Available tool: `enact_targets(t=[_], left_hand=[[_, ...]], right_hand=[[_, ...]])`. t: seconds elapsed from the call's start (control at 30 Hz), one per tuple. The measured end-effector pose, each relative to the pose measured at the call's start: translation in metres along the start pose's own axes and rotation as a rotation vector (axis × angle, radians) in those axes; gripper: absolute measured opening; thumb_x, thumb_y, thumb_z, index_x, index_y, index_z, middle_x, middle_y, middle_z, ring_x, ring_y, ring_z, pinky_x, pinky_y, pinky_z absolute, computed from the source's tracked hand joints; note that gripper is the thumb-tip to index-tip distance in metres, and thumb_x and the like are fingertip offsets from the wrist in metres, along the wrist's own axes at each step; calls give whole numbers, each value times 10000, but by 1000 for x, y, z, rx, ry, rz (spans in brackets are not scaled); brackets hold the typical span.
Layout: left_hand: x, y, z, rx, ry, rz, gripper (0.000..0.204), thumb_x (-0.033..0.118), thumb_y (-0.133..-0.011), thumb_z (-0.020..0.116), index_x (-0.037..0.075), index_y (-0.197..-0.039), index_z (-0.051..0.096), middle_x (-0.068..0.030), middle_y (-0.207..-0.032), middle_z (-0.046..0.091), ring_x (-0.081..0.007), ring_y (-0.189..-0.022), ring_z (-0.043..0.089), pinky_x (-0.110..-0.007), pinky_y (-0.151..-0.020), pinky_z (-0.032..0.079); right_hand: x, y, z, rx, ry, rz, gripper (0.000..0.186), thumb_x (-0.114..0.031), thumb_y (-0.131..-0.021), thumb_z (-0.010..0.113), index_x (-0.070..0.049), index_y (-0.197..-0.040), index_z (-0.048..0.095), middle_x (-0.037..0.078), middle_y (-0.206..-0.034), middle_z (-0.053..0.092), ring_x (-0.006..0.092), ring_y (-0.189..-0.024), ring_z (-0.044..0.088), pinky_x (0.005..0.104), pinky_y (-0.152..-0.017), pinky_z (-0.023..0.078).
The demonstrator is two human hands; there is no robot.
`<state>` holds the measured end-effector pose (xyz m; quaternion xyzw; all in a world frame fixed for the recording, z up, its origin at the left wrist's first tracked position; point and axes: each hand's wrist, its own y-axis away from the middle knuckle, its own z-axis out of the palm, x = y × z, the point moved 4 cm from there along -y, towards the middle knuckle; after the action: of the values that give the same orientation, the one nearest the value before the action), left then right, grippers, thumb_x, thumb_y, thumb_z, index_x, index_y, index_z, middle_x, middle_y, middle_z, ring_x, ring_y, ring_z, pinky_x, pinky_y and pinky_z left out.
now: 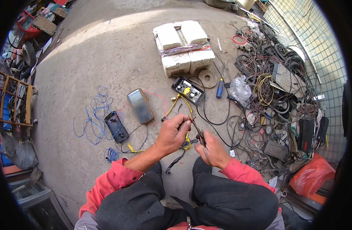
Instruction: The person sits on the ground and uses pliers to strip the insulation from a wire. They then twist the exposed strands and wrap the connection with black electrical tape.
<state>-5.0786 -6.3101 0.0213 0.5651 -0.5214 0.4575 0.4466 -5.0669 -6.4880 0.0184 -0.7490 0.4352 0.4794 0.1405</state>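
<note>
Left hand point(173, 131) is closed, thumb and index finger pinching a thin wire end point(192, 117) just in front of the body, above the concrete floor point(80, 82). Right hand point(214, 148) is wrapped around a dark slim tool point(199, 135) (looks like pliers, exact type unclear), its tip right at the left fingertips; whether its jaws bite the wire, cannot tell. A yellow cable point(186, 102) passes close beyond the left hand and reaches an open black case point(187, 91) with electronic parts inside. Left of that, a handheld meter point(140, 106) lies on the floor, red lead point(157, 94) curving away; next to it, a black case half point(116, 127) and tangled blue wire point(96, 117). A blue-handled screwdriver point(220, 89) lies right of the open case. Farther out sits a white block point(183, 65) (strapped round the middle), near a round disc point(207, 79). Big heap of cables point(264, 87) along the right side.
</note>
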Motion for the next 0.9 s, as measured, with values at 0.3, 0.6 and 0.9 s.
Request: enact_targets(t=[0.3,0.6,0.9], left_hand=[[6,4,-2,36,-318,183,73,39,-924,640,7,-983,670,-128,-684,642,-244,-598,654,-346,-555,487],[2,5,1,24,-265,177,41,47,-922,643,14,-936,663,-122,-647,629,-257,-572,652,-354,-527,477],[21,3,3,-59,-326,209,317,292,-875,730,9,-803,604,-153,-696,592,-352,-629,607,-434,-552,444]], right_hand=[[-2,-4,0,34,137,13,276,-152,-792,640,26,-868,443,254,-768,534,480,-730,549,524,-651,424],[2,-3,1,-15,166,70,340,-193,-781,684,47,-870,461,285,-798,584,500,-771,592,536,-663,446],[2,-1,-3,49,108,86,325,-210,-786,698,48,-806,502,266,-649,581,480,-647,603,519,-575,444]])
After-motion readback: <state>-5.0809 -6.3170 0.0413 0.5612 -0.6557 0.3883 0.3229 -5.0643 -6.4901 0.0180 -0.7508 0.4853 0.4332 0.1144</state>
